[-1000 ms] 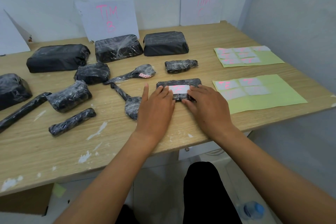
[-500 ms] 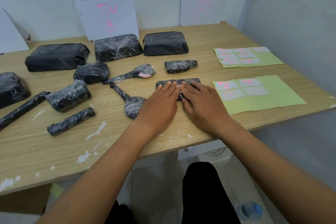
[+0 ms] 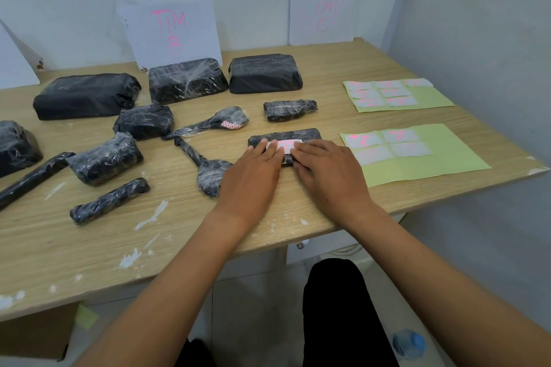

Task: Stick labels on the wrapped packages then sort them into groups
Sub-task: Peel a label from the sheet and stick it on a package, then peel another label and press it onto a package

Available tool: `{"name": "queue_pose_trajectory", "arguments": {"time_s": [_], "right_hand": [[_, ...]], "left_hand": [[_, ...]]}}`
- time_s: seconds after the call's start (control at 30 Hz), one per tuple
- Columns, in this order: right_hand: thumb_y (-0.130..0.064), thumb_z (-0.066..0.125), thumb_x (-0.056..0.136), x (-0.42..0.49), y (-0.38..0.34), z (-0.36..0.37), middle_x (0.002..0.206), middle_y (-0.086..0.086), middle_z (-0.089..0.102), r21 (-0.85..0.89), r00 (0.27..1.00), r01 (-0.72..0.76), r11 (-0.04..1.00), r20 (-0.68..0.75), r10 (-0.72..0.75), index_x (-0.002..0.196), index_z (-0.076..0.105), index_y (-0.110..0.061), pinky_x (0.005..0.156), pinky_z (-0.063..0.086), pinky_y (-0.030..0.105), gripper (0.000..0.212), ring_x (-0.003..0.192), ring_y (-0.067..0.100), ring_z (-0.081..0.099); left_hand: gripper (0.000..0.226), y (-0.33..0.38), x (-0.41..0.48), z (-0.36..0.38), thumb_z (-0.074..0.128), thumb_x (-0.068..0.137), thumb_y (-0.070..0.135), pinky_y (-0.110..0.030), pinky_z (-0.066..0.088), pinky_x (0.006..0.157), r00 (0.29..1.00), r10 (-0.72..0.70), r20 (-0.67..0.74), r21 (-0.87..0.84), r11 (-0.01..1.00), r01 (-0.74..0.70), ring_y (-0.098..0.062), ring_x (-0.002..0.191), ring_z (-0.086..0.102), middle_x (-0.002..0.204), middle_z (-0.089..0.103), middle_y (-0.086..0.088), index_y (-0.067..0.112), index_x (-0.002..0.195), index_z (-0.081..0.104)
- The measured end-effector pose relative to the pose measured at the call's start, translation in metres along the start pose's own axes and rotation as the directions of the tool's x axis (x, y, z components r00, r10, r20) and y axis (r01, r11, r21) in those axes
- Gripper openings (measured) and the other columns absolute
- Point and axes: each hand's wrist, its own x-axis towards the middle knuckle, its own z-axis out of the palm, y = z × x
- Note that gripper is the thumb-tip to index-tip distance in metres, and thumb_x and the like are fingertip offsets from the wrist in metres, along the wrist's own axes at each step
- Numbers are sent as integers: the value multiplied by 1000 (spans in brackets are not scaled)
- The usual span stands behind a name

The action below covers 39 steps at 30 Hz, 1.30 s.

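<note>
A flat black wrapped package (image 3: 298,135) lies near the table's front edge with a white label with pink writing (image 3: 286,145) on its top. My left hand (image 3: 253,176) and my right hand (image 3: 328,171) lie flat side by side, straight fingers pressing on the label's two ends. Two green sheets hold more white labels, a near sheet (image 3: 432,158) beside my right hand and a far sheet (image 3: 417,101) behind it. Several other black wrapped packages are spread over the table's left and middle.
Paper signs with pink writing lean on the wall, one behind the middle packages (image 3: 171,31) and one at the back right (image 3: 325,13). A spoon-shaped wrapped package (image 3: 208,170) lies just left of my left hand. The wooden table (image 3: 89,247) ends at the wall on the right.
My hands, which had covered the label half a second ago, have spread slightly apart, so the label's middle shows again between my fingertips.
</note>
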Motion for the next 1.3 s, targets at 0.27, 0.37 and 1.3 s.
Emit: {"name": "queue_pose_trajectory", "arguments": {"time_s": [0.27, 0.37, 1.3], "right_hand": [[-33, 62, 89, -1, 5, -7, 111, 1, 69, 15, 996, -74, 997, -53, 75, 107, 71, -14, 85, 44, 40, 28, 105, 26, 59], [-29, 67, 86, -3, 16, -21, 101, 5, 71, 35, 988, -99, 994, -116, 103, 104, 71, -14, 77, 45, 40, 25, 95, 30, 60], [-38, 77, 74, -4, 108, -56, 94, -13, 56, 298, 921, -339, 892, 296, 252, 94, 67, -29, 66, 35, 12, 24, 78, -1, 50]], "left_hand": [[47, 6, -4, -5, 32, 103, 32, -26, 16, 115, 996, -67, -65, 4, 998, 67, -13, 143, 21, 153, 31, -3, 12, 145, 33], [49, 11, -2, -11, 38, 100, 36, -28, 19, 115, 993, -46, -112, -35, 998, 43, -14, 140, 28, 149, 38, -3, 12, 143, 38], [82, 63, 80, 23, 34, 85, 72, -39, -2, 119, 937, 236, 259, -108, 971, -215, -9, 146, 3, 159, 11, 7, 24, 150, 20]]}}
